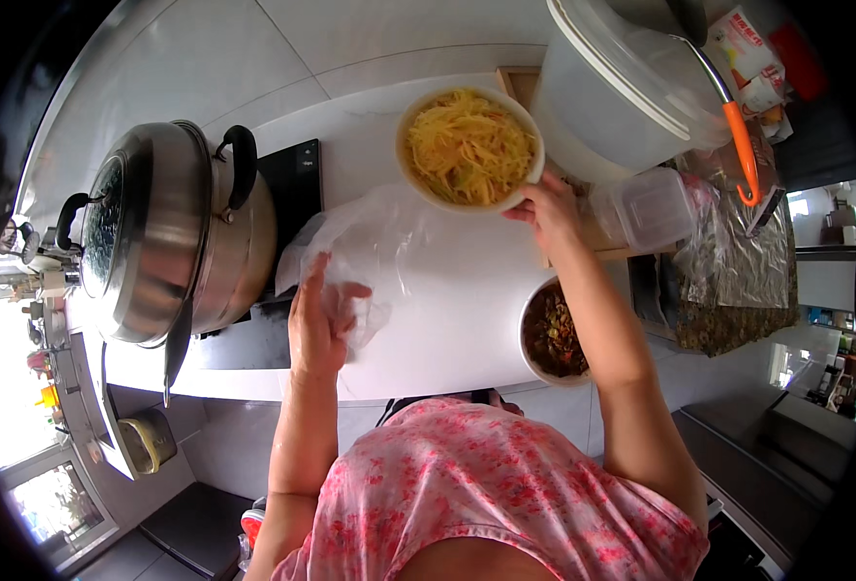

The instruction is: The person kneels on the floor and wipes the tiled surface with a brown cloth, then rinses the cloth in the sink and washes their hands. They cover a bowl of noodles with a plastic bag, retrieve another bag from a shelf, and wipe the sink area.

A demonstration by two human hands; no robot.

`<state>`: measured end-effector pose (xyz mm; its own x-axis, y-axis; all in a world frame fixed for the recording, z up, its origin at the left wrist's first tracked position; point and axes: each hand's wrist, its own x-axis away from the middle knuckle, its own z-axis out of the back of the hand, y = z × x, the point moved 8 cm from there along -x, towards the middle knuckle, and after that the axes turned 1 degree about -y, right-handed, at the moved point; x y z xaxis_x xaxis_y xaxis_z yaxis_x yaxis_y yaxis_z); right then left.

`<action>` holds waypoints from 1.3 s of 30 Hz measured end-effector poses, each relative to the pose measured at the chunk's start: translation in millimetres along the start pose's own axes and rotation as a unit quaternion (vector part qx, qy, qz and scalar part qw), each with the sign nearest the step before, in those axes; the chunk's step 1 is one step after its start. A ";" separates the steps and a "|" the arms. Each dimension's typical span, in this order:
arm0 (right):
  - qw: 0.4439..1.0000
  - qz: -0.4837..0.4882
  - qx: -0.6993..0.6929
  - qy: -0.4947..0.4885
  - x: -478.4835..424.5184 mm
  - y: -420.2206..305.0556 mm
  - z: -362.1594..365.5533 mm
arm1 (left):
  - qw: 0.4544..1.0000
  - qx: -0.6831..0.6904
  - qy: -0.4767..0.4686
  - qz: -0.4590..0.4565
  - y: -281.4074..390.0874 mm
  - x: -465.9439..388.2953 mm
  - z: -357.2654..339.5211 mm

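Note:
A white bowl [537, 156] of yellow shredded food [471, 149] stands at the back of the white counter [442, 312]. My right hand [550, 210] grips its near right rim, with the thumb and fingers at the edge. Thin clear plastic film [377, 232] spreads over the counter left of the bowl. My left hand [322, 319] holds the film's near end, which bunches between the thumb and the fingers. Under my right forearm, a second white bowl [526, 341] of dark brown chopped food [555, 330] sits at the counter's front edge, partly hidden by the arm.
To the left, a large lidded steel pot [173, 232] stands on a black cooktop [300, 178]. A big translucent tub [602, 94] fills the back right, with an orange-handled utensil [742, 138] nearby. Clear plastic containers [653, 207] and crumpled plastic wrapping [744, 261] lie right of my right hand.

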<state>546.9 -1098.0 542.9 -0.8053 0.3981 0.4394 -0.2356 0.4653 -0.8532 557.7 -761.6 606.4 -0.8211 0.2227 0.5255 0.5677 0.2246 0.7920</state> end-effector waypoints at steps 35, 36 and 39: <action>0.993 -0.083 -0.004 -0.081 -15.2 38.8 -33.9 | 0.761 -0.642 -0.021 -0.084 90.0 -246.1 -100.5; 0.992 -0.090 -0.011 -0.082 -18.4 40.7 -37.2 | 0.739 -0.667 -0.010 -0.093 91.5 -247.3 -100.8; 0.991 -0.103 -0.032 -0.078 -28.3 47.5 -46.7 | 0.611 -0.775 0.016 -0.160 98.8 -242.1 -108.7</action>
<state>583.9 -1050.2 503.1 -0.8191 0.1635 0.5498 -0.3739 0.5746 -0.7280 806.3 -896.5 591.2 -0.8908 0.3784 0.2517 -0.3394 -0.9222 0.1852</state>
